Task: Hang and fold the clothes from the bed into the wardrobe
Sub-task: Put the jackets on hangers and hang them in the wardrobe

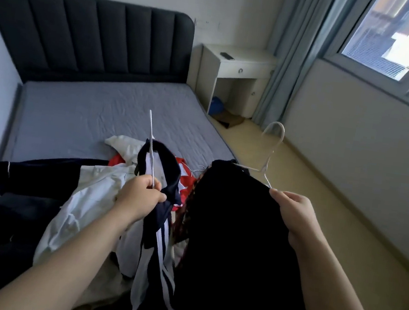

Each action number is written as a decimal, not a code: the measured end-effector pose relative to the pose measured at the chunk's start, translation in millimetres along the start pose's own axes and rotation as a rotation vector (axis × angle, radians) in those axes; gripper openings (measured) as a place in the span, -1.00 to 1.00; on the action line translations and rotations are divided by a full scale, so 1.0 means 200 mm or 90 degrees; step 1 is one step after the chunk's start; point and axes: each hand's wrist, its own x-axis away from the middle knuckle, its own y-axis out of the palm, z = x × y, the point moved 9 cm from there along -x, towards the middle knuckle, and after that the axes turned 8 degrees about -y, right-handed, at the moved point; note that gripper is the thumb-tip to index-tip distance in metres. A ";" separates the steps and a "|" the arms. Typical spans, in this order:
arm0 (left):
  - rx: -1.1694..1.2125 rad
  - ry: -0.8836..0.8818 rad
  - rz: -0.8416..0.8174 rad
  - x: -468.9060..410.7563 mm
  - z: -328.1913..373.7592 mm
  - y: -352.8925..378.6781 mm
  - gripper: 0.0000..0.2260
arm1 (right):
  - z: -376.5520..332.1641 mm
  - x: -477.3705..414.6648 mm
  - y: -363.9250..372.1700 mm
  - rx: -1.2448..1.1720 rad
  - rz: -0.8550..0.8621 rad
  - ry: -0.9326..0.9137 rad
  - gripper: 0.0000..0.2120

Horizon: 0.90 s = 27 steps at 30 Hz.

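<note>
Left hand (141,194) is gripping the thin white hanger (151,148) low on its arm. Its fingers are curling round the wire and pinching the collar of the navy-and-white jacket (158,240) along with it, while the hanger's upper end is sticking up out of the neck opening. Right hand (291,215) is pinching the shoulder tip of a second hanger (267,163), whose hook is pointing upward. The black garment (239,237) is draping from that hanger in front of the person, just right of the jacket.

Both pieces are being held above the pile of clothes (93,200) lying on the near end of the bed (86,113), which includes a white shirt, something red and a dark navy piece at the left. The wardrobe is not showing in this view. Beside the bed, a white desk (239,58) is carrying a small dark remote (227,55).

This looks like the hanging step, caught midway. The black garment appears to be sitting on its hanger, while the jacket is only partly threaded, with its shoulders not yet spread over the wire.

Seating the jacket properly is likely going to need a free hand, and both are occupied. The black garment probably has to be put down or hung first. Otherwise the jacket's collar risks slipping off the bare arm of its hanger.
</note>
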 end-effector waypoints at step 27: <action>0.160 0.109 0.249 0.62 0.44 -0.33 -0.82 | -0.72 0.06 -0.23 -0.082 -0.046 -0.250 -0.70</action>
